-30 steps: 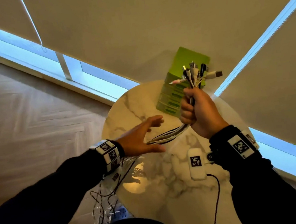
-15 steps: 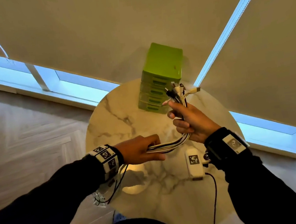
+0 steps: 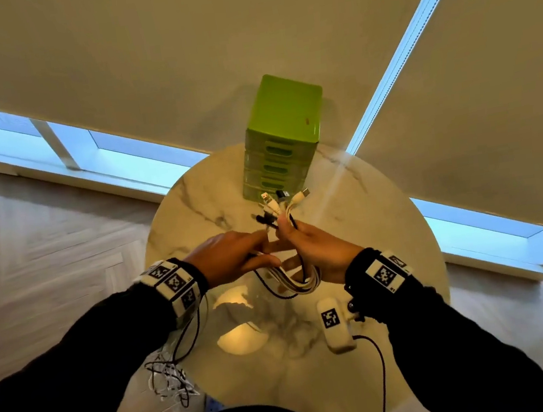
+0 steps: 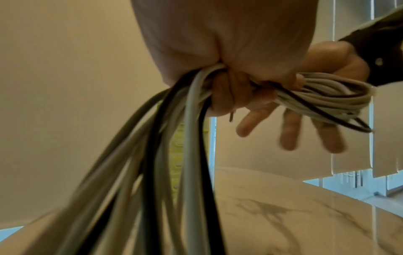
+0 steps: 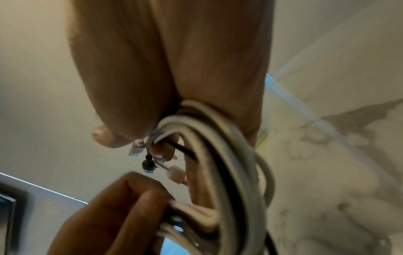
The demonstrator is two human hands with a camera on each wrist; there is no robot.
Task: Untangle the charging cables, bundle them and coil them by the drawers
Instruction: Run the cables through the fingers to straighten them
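The green drawer unit stands at the far edge of the round marble tabletop, its drawers closed, so their contents cannot be told. Above the tabletop, just before the unit, the right hand pinches the charging cables below their fanned-out plugs, while the left hand has its grip closed round the same bundle, a loop sagging between the two. Only the head view shows the loose cable ends dangling past the tabletop's edge (a tangled clump); the left wrist view alone shows the right hand's lower fingers spread, and the right wrist view a coil looped round that hand.
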